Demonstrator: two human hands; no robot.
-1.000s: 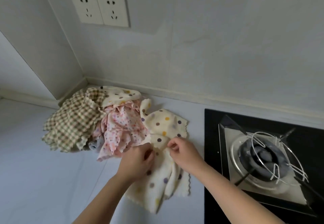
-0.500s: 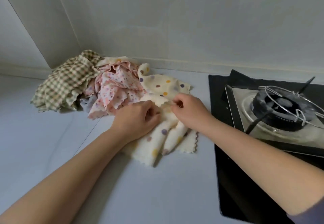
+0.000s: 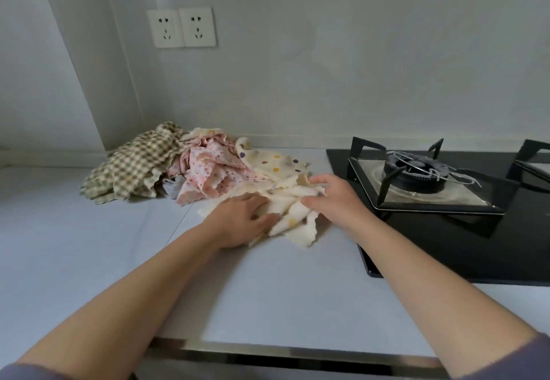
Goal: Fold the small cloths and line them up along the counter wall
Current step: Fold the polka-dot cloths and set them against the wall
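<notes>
The cream dotted cloth [image 3: 284, 163] lies rumpled on the pale, smooth counter [image 3: 268, 290], between the heap of cloths and the black glass hob [image 3: 446, 230]. Its long axis runs from the counter's front back towards the wall, leaning left at the far end. It looks like soft waffle-textured fabric with a scalloped hem, gathered in ridges. The left hand [image 3: 241, 216] lies palm down on it, fingers fairly straight and pressing. The right hand [image 3: 330, 198] rests spread over the bunched middle. Touching the cloth on its left sit a crumpled pink floral cloth [image 3: 205, 171] and a green gingham cloth [image 3: 134, 165].
</notes>
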